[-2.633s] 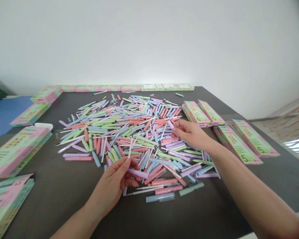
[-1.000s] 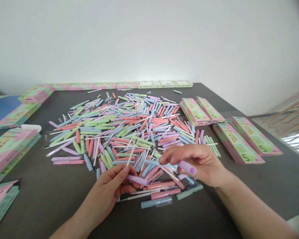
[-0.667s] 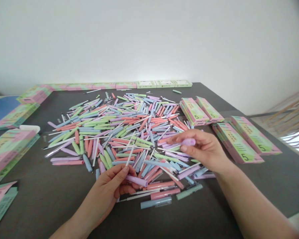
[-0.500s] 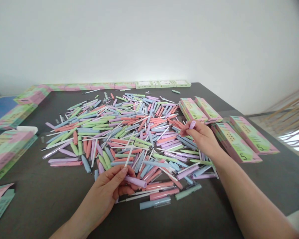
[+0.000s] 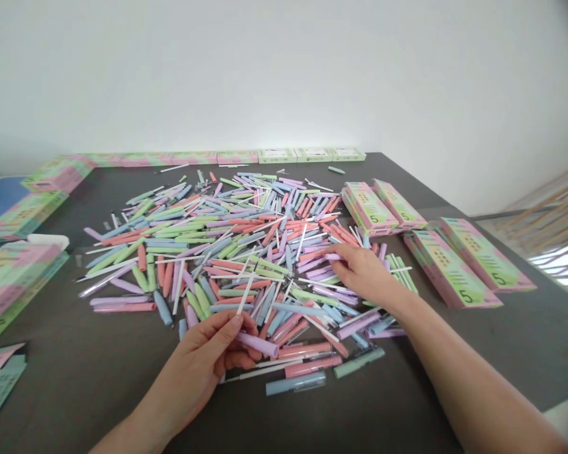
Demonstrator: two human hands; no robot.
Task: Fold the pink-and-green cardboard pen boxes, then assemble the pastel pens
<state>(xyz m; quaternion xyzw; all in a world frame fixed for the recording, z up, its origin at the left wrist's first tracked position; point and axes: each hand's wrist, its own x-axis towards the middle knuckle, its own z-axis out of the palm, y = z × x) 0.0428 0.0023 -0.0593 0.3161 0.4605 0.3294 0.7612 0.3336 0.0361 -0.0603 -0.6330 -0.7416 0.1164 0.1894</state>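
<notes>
Left hand [image 5: 196, 366] pinches lilac pen [image 5: 257, 344] firmly between thumb and fingers; right hand [image 5: 365, 274] lies open, fingertips resting on loose pastel pens [image 5: 246, 252]

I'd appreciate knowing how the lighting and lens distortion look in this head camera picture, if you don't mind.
Head view: soft, even light, with a bright glare patch at far right; the table leans outward from wide-angle distortion; the pens look fairly sharp.

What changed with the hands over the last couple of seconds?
The right hand lowered the lilac pen cap from mid-air to the pile of pens; whether it still grips it is unclear. The left hand still holds its lilac pen; the boxes stayed put.
</notes>
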